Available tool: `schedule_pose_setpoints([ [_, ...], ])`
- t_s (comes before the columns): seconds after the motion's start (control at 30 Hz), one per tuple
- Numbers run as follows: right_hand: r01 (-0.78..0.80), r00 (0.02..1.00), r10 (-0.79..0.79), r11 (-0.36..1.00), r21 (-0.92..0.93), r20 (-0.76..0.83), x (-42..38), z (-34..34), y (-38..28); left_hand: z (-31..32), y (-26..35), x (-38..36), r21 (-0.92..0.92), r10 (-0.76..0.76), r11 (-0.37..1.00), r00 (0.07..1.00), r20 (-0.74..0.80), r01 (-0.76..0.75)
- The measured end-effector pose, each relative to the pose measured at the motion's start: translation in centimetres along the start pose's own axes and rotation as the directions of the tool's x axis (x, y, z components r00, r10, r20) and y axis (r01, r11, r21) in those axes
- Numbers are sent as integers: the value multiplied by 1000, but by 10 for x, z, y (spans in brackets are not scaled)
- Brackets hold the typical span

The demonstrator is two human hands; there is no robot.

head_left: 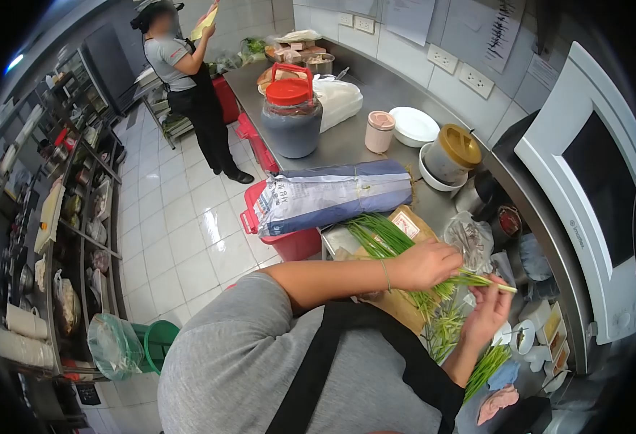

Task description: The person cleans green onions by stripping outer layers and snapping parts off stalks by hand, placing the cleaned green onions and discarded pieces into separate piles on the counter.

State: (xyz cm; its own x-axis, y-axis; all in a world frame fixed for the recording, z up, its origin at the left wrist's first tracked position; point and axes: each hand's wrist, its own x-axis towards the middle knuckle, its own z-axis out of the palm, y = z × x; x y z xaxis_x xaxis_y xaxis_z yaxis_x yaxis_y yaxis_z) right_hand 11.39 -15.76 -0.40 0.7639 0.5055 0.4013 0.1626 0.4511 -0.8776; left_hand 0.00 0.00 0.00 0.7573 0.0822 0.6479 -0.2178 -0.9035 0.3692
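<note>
My left hand (pixel 428 265) is closed round a bunch of long thin chives (pixel 470 278), its fingers curled over the stalks. Just to the right and lower, my right hand (pixel 486 312) pinches the pale ends of the same stalks. More green chives (pixel 376 235) lie beyond my left wrist, on brown cardboard (pixel 416 224) with a white label. Loose green leaves (pixel 444 329) are spread below my hands, and another green bundle (pixel 486 369) lies near my right forearm.
A wrapped blue-and-white roll (pixel 340 194) lies across the counter. Behind it stand a red-lidded jar (pixel 291 119), a pink container (pixel 380 132) and a gold-lidded tub (pixel 450 155). A microwave (pixel 586 188) is at right. Another person (pixel 195 94) stands at the far left, holding yellow paper.
</note>
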Motion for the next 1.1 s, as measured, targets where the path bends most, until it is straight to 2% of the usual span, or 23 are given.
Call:
schedule_pose_setpoints([
  [0.07, 43, 997, -40, 998, 42, -64, 0, -19, -21, 7, 4, -3, -31, -19, 999, 1000, 1, 19],
  [0.13, 85, 979, -98, 993, -76, -178, 5, -47, -56, 9, 11, -5, -109, 40, 993, 999, -31, -43],
  [0.2, 206, 927, -261, 954, -218, -268, 13, -73, -92, 10, 7, 0, -158, 108, 980, 992, -69, -117],
  [0.23, 289, 913, -330, 938, -191, -241, 12, -88, -111, 12, 7, 0, -191, 121, 972, 989, -86, -136],
  [0.3, 365, 827, -447, 888, -281, -339, 7, -133, -141, 14, 6, 1, -220, 118, 966, 989, -89, -135],
  [0.33, 465, 805, -519, 853, -238, -286, 9, -156, -157, 17, 2, 2, -220, 106, 968, 992, -71, -119],
  [0.37, 507, 716, -615, 784, -358, -331, 8, -187, -171, 22, -1, 2, -229, 95, 968, 994, -46, -103],
  [0.43, 528, 539, -775, 616, -585, -329, -12, -209, -193, 44, -20, -5, -382, -139, 917, 990, -33, 116],
  [0.47, 430, 473, -722, 690, -583, -505, -18, -194, -202, 52, -28, -8, -379, -250, 898, 968, -17, 225],
  [0.5, 468, 491, -673, 739, -484, -552, -21, -212, -203, 56, -33, -6, -375, -342, 870, 940, 10, 321],
  [0.53, 504, 507, -622, 776, -380, -597, -25, -229, -204, 62, -32, -2, -328, -225, 919, 974, 28, 221],
  [0.57, 525, 597, -573, 808, -267, -562, -26, -235, -197, 70, -27, -1, -292, -101, 950, 994, 41, 108],
  [0.6, 469, 618, -536, 838, -278, -575, -13, -181, -193, 73, -13, 1, -243, 28, 970, 985, 168, 14],
  [0.63, 500, 686, -563, 825, -264, -461, -14, -191, -181, 78, 2, 6, -199, 156, 975, 948, 279, -102],
  [0.7, 555, 612, -615, 782, -284, -498, -4, -151, -166, 103, 29, -1, -205, 265, 958, 887, 377, -199],
  [0.73, 541, 620, -578, 805, -245, -531, -2, -141, -157, 110, 34, 0, -179, 307, 951, 855, 417, -254],
  [0.8, 514, 666, -516, 841, -169, -538, -2, -134, -141, 113, 38, 4, -159, 483, 876, 830, 279, -456],
  [0.87, 476, 716, -458, 872, -111, -526, -7, -131, -124, 102, 41, 7, -181, 460, 887, 846, 268, -425],
  [0.93, 434, 748, -387, 900, -44, -540, -9, -121, -108, 75, 47, 17, -233, 247, 959, 884, 396, -163],
  [1.03, 350, 812, -311, 937, -15, -493, -11, -99, -99, 38, 61, 55, -354, 156, 933, 963, 218, -71],
  [1.1, 290, 830, -273, 956, -41, -485, -8, -88, -95, 19, 61, 77, -338, 162, 938, 960, 230, -77],
])
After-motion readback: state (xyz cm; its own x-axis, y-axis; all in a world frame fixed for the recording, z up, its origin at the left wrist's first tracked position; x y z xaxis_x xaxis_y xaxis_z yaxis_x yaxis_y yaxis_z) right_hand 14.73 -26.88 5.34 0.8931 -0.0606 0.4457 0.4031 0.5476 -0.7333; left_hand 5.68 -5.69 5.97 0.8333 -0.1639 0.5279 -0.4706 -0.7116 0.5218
